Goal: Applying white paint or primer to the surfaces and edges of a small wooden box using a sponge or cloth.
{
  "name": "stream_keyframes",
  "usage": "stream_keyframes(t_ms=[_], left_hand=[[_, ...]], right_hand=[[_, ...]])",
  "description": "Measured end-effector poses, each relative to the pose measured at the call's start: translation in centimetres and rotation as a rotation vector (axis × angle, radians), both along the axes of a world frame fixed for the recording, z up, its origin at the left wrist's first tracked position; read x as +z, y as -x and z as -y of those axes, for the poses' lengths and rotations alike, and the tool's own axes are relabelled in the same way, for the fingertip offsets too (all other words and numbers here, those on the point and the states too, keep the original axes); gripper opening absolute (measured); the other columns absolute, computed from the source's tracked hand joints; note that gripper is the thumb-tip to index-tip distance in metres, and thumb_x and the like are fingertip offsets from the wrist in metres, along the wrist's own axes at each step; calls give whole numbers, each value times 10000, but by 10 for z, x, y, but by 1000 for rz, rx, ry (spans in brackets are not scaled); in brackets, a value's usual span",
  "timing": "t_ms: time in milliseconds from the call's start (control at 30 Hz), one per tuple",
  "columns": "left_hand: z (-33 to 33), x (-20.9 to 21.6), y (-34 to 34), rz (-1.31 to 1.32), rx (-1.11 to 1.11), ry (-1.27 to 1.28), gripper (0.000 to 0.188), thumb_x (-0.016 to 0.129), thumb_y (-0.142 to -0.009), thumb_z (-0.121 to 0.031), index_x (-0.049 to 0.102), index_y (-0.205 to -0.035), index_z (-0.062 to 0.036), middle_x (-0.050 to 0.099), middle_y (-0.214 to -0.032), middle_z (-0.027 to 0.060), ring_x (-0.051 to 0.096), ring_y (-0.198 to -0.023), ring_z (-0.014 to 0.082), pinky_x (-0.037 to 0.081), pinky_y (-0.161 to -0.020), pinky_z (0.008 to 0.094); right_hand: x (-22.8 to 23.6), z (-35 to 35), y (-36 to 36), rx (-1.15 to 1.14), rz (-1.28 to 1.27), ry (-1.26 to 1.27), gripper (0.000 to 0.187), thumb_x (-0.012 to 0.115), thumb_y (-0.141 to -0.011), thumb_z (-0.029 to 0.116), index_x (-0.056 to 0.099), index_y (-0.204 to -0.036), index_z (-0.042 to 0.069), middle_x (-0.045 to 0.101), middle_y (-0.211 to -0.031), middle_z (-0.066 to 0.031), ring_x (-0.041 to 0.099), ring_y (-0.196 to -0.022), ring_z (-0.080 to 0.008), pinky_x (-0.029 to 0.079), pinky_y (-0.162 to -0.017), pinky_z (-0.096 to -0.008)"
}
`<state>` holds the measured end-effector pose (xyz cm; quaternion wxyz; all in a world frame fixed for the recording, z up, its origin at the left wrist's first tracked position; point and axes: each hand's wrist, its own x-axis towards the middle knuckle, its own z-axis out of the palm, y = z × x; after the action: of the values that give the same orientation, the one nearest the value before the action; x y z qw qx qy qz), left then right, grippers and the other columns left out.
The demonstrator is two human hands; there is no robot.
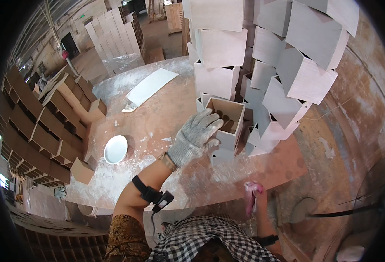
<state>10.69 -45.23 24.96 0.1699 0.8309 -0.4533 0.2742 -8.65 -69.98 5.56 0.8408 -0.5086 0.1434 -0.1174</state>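
Note:
My left hand (197,134), in a pale grey knit glove, is at the near left corner of an open-topped box (230,139). Its fingers reach over the box's left rim, and the thumb lies apart against the front face. The box has pale grey outer walls and a bare brown inside, where finger-shaped shadows fall. It stands on other pale boxes at the front of a stack. Low at the table's near edge, my right hand (254,196) hangs apart from the boxes. Something pink covers it or is in it; its fingers cannot be made out.
Tall, uneven stacks of pale boxes (221,48) rise at the back right. On the stained table (157,126) are a white bowl (115,149) and a white panel (152,86). Brown unpainted boxes (65,118) are piled at the left. More pale stacks (115,35) stand farther back.

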Motion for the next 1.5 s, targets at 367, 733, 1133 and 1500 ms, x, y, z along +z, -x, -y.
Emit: stream_keyframes(t_ms=[367,733,1133,1500], left_hand=[[-11,-42,17,-292,85,727,480,593,-856,-386,510,-1187,-48,518,-1235,132,446,-1202,287,368,-982,372],[-7,-200,-38,-1504,273,1071,517,360,-952,-453,508,-1231,-44,554,-1182,72,507,-1092,190,404,-917,342],[-15,-188,-10,-1023,386,744,499,372,-952,-429,456,-1261,-45,520,-1209,101,465,-1146,207,360,-975,335],[-2,25,12,-17,21,-2,448,648,-780,-302,525,-1146,-75,573,-1091,114,505,-1110,279,337,-1022,425]], right_hand=[[7,3,-126,176,258,-311,320,609,-778,247,549,-1025,52,582,-957,-89,572,-848,-226,489,-730,-338],[-36,-13,-146,165,241,-562,316,583,-773,240,568,-1026,52,612,-1002,-91,588,-905,-226,470,-822,-344],[-54,-8,-163,78,181,-512,352,628,-745,272,568,-1021,63,603,-992,-66,573,-946,-212,465,-841,-358],[-24,-21,-83,74,68,-435,321,573,-754,272,540,-1011,82,560,-997,-63,537,-943,-227,461,-824,-375]])
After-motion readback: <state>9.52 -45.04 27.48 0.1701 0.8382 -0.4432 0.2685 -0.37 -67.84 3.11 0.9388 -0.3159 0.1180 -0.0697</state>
